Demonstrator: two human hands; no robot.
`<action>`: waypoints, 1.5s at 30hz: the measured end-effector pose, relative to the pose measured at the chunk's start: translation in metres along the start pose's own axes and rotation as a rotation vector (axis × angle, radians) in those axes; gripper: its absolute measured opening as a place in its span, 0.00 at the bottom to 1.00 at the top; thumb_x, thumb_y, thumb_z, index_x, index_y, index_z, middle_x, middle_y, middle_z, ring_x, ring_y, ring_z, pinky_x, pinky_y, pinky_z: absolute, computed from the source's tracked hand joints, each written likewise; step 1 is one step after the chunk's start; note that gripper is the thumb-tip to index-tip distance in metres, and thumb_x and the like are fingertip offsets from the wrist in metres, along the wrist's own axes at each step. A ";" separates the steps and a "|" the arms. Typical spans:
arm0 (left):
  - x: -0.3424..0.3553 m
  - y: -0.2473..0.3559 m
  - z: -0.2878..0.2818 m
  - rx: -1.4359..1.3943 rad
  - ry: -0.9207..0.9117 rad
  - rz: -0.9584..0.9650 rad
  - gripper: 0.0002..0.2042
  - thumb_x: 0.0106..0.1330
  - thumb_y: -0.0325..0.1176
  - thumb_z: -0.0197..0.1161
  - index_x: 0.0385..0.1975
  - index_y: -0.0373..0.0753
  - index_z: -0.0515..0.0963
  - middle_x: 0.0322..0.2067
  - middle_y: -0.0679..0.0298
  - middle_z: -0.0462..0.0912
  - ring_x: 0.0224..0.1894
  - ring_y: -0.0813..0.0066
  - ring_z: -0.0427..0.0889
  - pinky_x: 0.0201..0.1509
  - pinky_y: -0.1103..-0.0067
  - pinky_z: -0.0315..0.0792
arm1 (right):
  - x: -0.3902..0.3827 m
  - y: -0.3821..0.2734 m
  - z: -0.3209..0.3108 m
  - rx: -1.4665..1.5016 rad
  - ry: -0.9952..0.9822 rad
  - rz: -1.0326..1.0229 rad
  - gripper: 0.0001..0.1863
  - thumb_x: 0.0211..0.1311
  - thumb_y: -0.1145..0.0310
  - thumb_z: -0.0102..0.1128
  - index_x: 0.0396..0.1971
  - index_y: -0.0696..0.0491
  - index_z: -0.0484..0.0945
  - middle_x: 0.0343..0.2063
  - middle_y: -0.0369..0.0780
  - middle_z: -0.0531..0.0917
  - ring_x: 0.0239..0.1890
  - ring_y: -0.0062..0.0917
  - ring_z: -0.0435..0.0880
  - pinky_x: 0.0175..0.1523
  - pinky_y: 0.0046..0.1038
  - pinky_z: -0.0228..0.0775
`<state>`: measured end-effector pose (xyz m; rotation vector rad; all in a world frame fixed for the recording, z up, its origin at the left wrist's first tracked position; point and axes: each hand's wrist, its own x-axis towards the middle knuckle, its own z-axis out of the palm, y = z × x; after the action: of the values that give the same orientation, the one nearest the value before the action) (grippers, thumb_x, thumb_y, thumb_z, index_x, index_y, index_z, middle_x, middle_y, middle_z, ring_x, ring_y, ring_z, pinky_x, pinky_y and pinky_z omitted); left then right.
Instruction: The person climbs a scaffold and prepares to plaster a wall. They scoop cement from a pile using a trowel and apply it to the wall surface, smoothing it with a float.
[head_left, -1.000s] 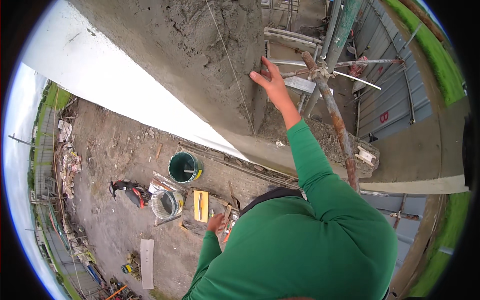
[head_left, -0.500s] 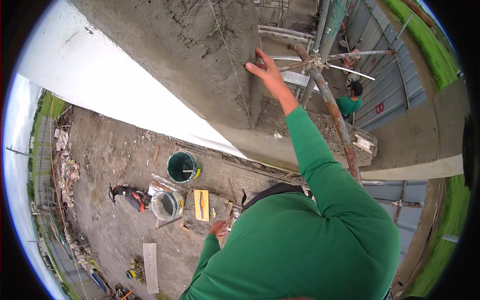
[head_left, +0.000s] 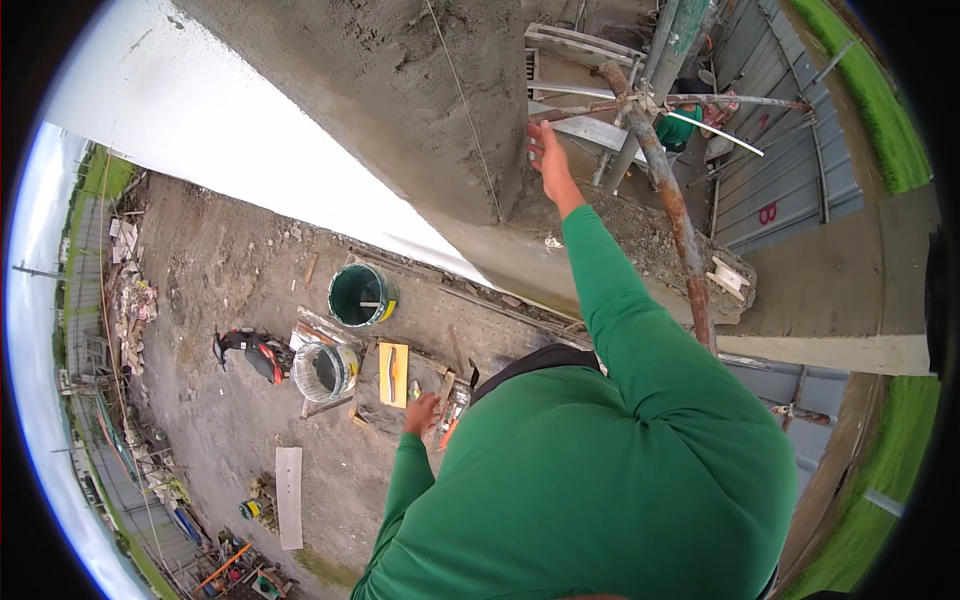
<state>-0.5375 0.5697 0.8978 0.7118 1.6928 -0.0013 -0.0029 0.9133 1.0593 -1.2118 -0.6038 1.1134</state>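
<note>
A column coated in rough grey cement (head_left: 400,95) rises in front of me, a thin string (head_left: 460,100) running along its face. My right hand (head_left: 549,165) is at the column's right edge, fingers stretched and apart, holding nothing; whether the fingertips touch the cement is hard to tell. Low on the left, my left hand (head_left: 423,412) hangs over the mortar board (head_left: 372,408), its fingers loosely apart and nothing visible in them. Just beyond it lies a yellow float (head_left: 393,375) with a pale handle. Small tools partly show beside that hand.
A dark green bucket (head_left: 362,295) and a pale bucket (head_left: 325,370) stand beyond the board. A rusty scaffold pole (head_left: 670,210) slants close to my right arm. Another person in green (head_left: 679,128) is behind the poles. A motorbike (head_left: 255,352) and a long board (head_left: 289,497) are farther left.
My right hand has slid lower along the column's edge and turned. The left hand has risen toward the yellow float. The other person has moved farther back, now partly behind the poles.
</note>
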 end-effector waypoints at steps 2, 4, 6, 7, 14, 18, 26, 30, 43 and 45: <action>-0.009 -0.025 0.001 -0.040 0.007 -0.023 0.26 0.73 0.51 0.60 0.67 0.50 0.75 0.56 0.67 0.84 0.50 0.65 0.84 0.51 0.63 0.74 | 0.000 0.021 0.009 0.039 -0.019 0.015 0.39 0.76 0.31 0.41 0.71 0.46 0.75 0.71 0.33 0.74 0.67 0.30 0.73 0.70 0.42 0.58; -0.003 -0.083 -0.002 -0.086 0.023 -0.039 0.26 0.71 0.52 0.60 0.66 0.51 0.76 0.54 0.69 0.83 0.47 0.65 0.85 0.47 0.60 0.75 | 0.001 0.023 0.019 0.036 -0.007 0.020 0.39 0.77 0.32 0.41 0.71 0.46 0.74 0.71 0.34 0.74 0.68 0.31 0.72 0.71 0.42 0.58; -0.014 -0.117 -0.004 0.073 -0.049 0.017 0.26 0.71 0.53 0.61 0.66 0.51 0.76 0.53 0.68 0.83 0.46 0.63 0.86 0.49 0.61 0.75 | 0.000 0.024 0.017 0.012 0.007 0.008 0.39 0.77 0.33 0.41 0.72 0.47 0.73 0.71 0.35 0.73 0.70 0.32 0.71 0.72 0.43 0.58; -0.018 -0.129 0.000 0.080 -0.047 -0.043 0.25 0.71 0.53 0.61 0.65 0.51 0.77 0.53 0.67 0.83 0.46 0.63 0.86 0.49 0.60 0.74 | 0.000 0.024 0.016 0.000 0.002 -0.002 0.39 0.78 0.33 0.41 0.72 0.47 0.73 0.71 0.36 0.73 0.71 0.33 0.70 0.72 0.43 0.57; -0.033 -0.149 0.027 -0.088 0.013 -0.372 0.24 0.72 0.53 0.61 0.64 0.49 0.78 0.51 0.66 0.84 0.45 0.64 0.85 0.49 0.61 0.75 | -0.003 0.021 0.009 -0.069 -0.069 -0.010 0.40 0.79 0.34 0.40 0.75 0.49 0.68 0.74 0.37 0.69 0.75 0.36 0.66 0.75 0.45 0.54; -0.021 -0.118 0.017 0.032 -0.007 -0.103 0.24 0.73 0.52 0.61 0.64 0.48 0.78 0.50 0.67 0.85 0.43 0.67 0.86 0.46 0.63 0.76 | -0.010 0.025 0.007 -0.023 -0.074 -0.016 0.42 0.78 0.33 0.40 0.76 0.51 0.67 0.75 0.39 0.68 0.75 0.36 0.67 0.76 0.46 0.54; -0.006 -0.020 0.022 -0.109 0.097 0.107 0.25 0.74 0.48 0.63 0.67 0.45 0.75 0.50 0.65 0.87 0.41 0.70 0.86 0.41 0.70 0.78 | -0.011 0.069 0.009 -0.013 0.054 0.091 0.39 0.81 0.38 0.42 0.67 0.61 0.75 0.67 0.44 0.78 0.62 0.35 0.79 0.64 0.36 0.68; -0.004 -0.044 0.033 -0.218 0.054 0.213 0.23 0.75 0.43 0.65 0.63 0.35 0.78 0.47 0.60 0.89 0.41 0.73 0.88 0.38 0.73 0.82 | 0.002 0.078 0.006 -0.038 -0.085 -0.018 0.41 0.78 0.35 0.42 0.73 0.55 0.69 0.72 0.42 0.72 0.70 0.37 0.71 0.72 0.47 0.58; -0.012 0.117 -0.001 -0.164 0.088 0.242 0.20 0.75 0.47 0.59 0.59 0.42 0.83 0.55 0.70 0.85 0.55 0.65 0.84 0.58 0.63 0.78 | -0.001 -0.158 0.018 -0.205 0.315 -0.628 0.15 0.65 0.62 0.75 0.28 0.60 0.87 0.21 0.34 0.86 0.27 0.15 0.82 0.35 0.24 0.74; -0.011 0.129 -0.007 -0.189 0.092 0.264 0.21 0.75 0.48 0.59 0.60 0.42 0.82 0.56 0.70 0.85 0.56 0.65 0.83 0.59 0.63 0.78 | -0.006 -0.254 0.045 -0.141 0.237 -0.792 0.14 0.67 0.63 0.74 0.29 0.60 0.85 0.20 0.31 0.83 0.29 0.13 0.82 0.37 0.22 0.74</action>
<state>-0.4847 0.6714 0.9575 0.7959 1.6488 0.3773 0.0432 0.9375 1.3121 -1.0504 -0.8810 0.2620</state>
